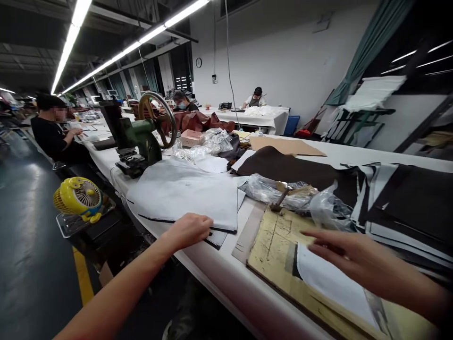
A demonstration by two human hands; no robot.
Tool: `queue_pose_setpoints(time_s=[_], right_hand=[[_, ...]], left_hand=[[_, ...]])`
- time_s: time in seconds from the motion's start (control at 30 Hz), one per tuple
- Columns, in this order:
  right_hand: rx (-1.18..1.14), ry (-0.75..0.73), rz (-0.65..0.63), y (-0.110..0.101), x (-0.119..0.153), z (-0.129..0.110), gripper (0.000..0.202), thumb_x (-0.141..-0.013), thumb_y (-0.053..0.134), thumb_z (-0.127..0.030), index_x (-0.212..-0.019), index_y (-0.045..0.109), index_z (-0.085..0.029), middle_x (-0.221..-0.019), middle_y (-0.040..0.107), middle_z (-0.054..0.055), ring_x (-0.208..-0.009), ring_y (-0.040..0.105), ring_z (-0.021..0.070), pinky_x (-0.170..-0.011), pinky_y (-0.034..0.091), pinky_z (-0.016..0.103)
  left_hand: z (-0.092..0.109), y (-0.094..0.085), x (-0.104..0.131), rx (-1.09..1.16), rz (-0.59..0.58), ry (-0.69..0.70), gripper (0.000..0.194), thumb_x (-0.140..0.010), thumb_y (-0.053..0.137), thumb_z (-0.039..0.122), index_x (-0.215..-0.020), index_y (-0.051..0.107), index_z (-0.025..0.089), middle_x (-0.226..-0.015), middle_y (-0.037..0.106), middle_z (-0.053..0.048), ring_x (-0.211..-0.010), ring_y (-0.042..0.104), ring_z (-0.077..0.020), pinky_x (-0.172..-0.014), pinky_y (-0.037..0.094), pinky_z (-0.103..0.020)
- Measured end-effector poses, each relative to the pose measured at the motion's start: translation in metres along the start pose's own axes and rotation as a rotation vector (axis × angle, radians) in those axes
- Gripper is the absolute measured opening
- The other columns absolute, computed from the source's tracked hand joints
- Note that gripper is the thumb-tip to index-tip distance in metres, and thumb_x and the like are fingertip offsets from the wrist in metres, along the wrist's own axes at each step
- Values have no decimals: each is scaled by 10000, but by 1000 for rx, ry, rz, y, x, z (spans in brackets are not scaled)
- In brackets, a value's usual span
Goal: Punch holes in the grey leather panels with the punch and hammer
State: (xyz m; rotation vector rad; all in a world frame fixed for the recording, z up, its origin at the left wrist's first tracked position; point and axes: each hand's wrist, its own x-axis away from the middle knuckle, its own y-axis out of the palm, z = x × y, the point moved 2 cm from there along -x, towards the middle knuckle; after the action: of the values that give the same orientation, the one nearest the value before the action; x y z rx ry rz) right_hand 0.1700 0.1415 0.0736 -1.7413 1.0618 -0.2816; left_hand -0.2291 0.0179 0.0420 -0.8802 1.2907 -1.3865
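Yellow fan (84, 195), left — round wall clock (198, 62) — green curtain (369, 45), right.

A long desk (354, 155) with a white covering runs away toward the left. On it stands a green hand-wheel machine (143, 144), close to the left edge. Just beside that, pale sheets (187, 186) with dark edges lie in a loose stack. Nearer the front, a scored yellow board (267, 252) overlaps a grey sheet (243, 241). Crumpled clear plastic (260, 189), dark brown pieces (293, 167), a flat tan sheet (283, 145) and reddish-brown material (200, 122) lie behind.
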Motion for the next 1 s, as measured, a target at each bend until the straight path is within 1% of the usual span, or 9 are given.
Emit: queue_pose_setpoints(time_s=[0.07,0.13,0.2,0.27,0.4,0.5,0.73,0.87,1.0], right_hand=[[-145,42,-283,24,-42,-31,535,-899,578,-672,-1252,738,-303,-989,783,62,-816,737,275,-722,602,371],[-310,189,-373,52,-86,-61,649,-935,537,-640,-1461,570,-261,-1024,773,85,-800,741,264,-675,598,349],[-422,360,-388,83,-123,-85,770,-973,448,-653,-1599,336,-218,-1105,752,133,-782,745,256,-632,602,346],[-413,451,-373,111,-151,-102,801,-1005,341,-667,-1622,227,-169,-1093,747,169,-764,744,260,-640,607,374],[-157,467,-241,148,-186,-117,753,-907,663,-559,-1478,452,-115,-1258,660,259,-1122,664,382,-924,540,500],[31,492,-166,160,-201,-116,614,-838,771,-445,-1289,610,-61,-1358,567,316,-1275,541,465,-1032,442,562],[132,552,-102,166,-208,-98,256,-899,650,-367,-1029,722,-159,-1081,715,176,-1081,663,382,-859,505,446],[112,454,-11,173,-200,-101,181,-947,589,-316,-1023,685,-182,-1065,711,138,-1016,672,336,-826,488,411],[33,310,117,162,-199,-127,201,-1005,507,-292,-1118,621,-171,-1034,704,110,-959,668,271,-816,482,359]], left_hand=[[-4,6,-1,28,54,-14,137,-931,551,147,-960,675,199,-908,719,-68,-844,721,-244,-770,547,-316],[-9,10,-2,68,137,-45,196,-981,491,161,-1043,672,201,-965,725,-78,-889,719,-235,-797,552,-319],[-13,13,-1,121,229,-78,267,-1034,412,186,-1156,649,208,-1046,724,-84,-949,714,-214,-842,557,-314],[-17,15,2,176,294,-97,309,-1066,352,207,-1194,634,213,-1066,722,-78,-972,709,-189,-866,560,-294],[-35,10,6,217,329,-137,295,-1070,378,231,-1183,650,210,-1096,728,-68,-1013,700,-183,-901,559,-285],[-75,-8,-11,161,301,-227,270,-1036,463,205,-1229,652,213,-1210,706,-78,-1118,670,-218,-969,539,-330],[-205,-56,-111,-18,170,-452,348,-988,643,353,-1285,615,173,-1351,596,-115,-1207,601,-272,-1025,513,-516],[-231,-61,-134,-41,172,-456,348,-982,654,364,-1258,619,155,-1270,629,-105,-1109,644,-249,-946,561,-471],[-228,-84,-101,-55,311,-375,264,-989,649,348,-1159,654,147,-1136,674,-76,-977,674,-202,-865,590,-402]])
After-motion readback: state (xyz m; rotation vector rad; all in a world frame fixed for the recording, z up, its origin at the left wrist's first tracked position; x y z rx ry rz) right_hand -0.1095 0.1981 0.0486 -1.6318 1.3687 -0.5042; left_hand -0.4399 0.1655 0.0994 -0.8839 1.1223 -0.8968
